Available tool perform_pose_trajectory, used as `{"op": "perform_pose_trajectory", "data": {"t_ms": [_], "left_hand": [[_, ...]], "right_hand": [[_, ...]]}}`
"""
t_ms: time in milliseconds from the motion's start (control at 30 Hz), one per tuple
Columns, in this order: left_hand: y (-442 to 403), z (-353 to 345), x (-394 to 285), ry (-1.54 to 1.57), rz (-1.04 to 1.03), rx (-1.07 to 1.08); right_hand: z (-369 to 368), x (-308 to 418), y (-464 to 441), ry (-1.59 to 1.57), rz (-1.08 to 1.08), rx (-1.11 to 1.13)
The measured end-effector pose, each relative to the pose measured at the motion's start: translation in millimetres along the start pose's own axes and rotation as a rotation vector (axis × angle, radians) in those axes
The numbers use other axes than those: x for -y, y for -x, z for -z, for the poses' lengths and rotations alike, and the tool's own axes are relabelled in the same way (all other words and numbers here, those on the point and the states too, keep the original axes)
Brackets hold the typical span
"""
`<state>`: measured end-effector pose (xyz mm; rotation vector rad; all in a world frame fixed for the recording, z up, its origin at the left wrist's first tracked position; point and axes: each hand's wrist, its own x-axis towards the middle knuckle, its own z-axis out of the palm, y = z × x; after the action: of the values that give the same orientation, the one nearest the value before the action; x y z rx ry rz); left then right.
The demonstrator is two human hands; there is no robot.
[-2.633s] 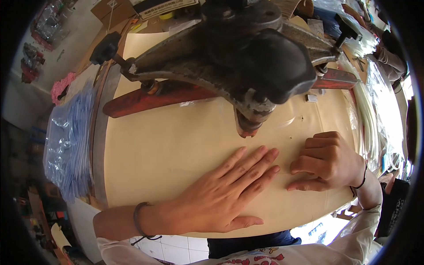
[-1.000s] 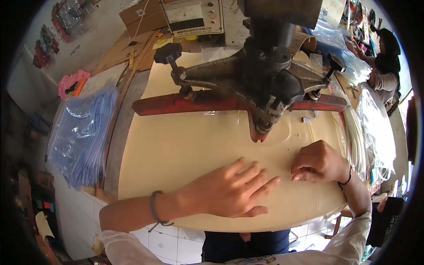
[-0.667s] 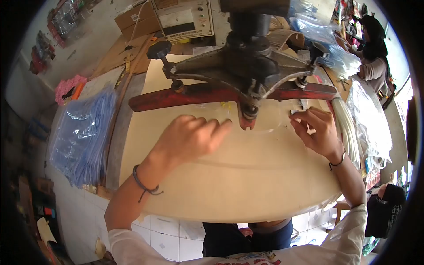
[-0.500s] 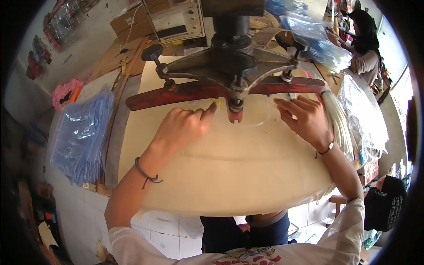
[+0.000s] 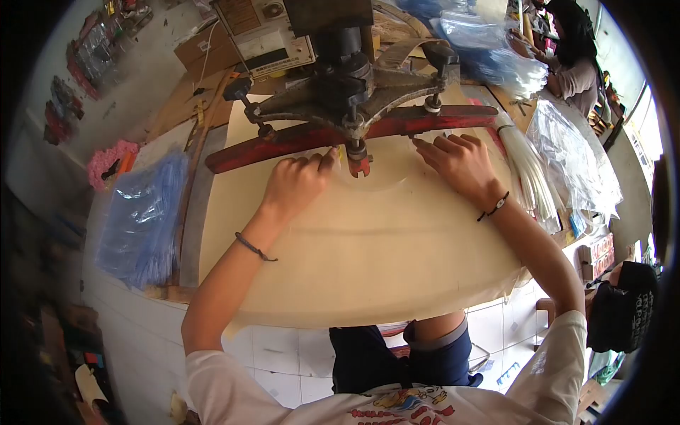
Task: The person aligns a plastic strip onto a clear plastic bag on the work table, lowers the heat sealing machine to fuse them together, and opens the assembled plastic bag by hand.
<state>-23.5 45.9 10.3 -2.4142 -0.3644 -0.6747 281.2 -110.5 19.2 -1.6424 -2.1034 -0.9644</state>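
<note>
Between my hands lies a clear plastic sheet, faintly visible by its curved front edge, under the middle of the machine head. My left hand has its fingers curled at the sheet's left side, close to a small yellow spot. On the other side, my right hand pinches with thumb and index finger at the sheet's right end. Both sets of fingertips are just in front of the long red bar of the press. The exact grip points are hard to make out.
A tan sheet covers the worktable. The black press head hangs overhead. Blue plastic sleeves are stacked at left; pale strips and clear plastic lie at right. Another person stands at the back right.
The whole view has shifted, so the press appears further left and higher. Both hands stay close in front of the red bar, the right one drawn slightly nearer the middle.
</note>
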Motion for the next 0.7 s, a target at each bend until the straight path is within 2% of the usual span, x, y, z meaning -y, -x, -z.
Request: {"op": "perform_pose_trajectory", "data": {"t_ms": [200,500,700], "left_hand": [[-1,0,2,0.015,-0.012,0.026],[-3,-3,2,0.025,-0.014,0.07],[-1,-10,2,0.041,-0.004,0.124]], "right_hand": [[-9,-4,-1,-0.022,0.033,-0.048],[-9,-2,-5,-0.041,0.001,0.087],[-7,-2,-4,-0.076,0.007,0.06]]}}
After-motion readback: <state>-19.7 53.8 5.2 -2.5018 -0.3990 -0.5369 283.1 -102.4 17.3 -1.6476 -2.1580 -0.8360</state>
